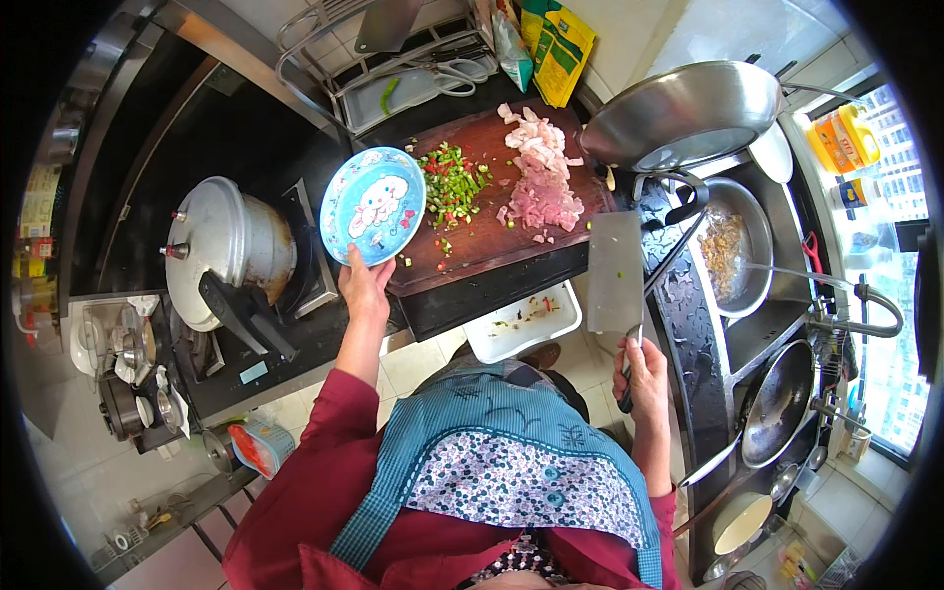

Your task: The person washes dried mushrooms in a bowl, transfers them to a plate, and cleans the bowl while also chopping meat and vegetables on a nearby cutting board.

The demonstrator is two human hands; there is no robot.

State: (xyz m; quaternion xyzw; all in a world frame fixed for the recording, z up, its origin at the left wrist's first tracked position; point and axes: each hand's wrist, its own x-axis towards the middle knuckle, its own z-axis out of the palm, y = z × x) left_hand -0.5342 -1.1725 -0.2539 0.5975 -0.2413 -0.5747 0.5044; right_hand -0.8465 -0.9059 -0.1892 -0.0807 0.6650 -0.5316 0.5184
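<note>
My left hand (363, 287) grips the rim of a blue cartoon-printed plate (374, 205), held tilted at the left edge of a wooden cutting board (483, 247). In my right hand (643, 376) is the handle of a cleaver (616, 273), its broad blade raised beside the board's right front corner, with a green bit stuck on it. Chopped green and red peppers (451, 183) lie on the board near the plate. To their right is a pile of sliced raw meat (542, 177), paler at the back and pinker in front.
A pressure cooker (210, 251) stands on the stove at left. Below the board's front edge is a white tray (523, 332) with scraps. At right, a large steel wok (686, 118) leans near the sink, where water runs into a metal basin (763, 243) holding brownish food.
</note>
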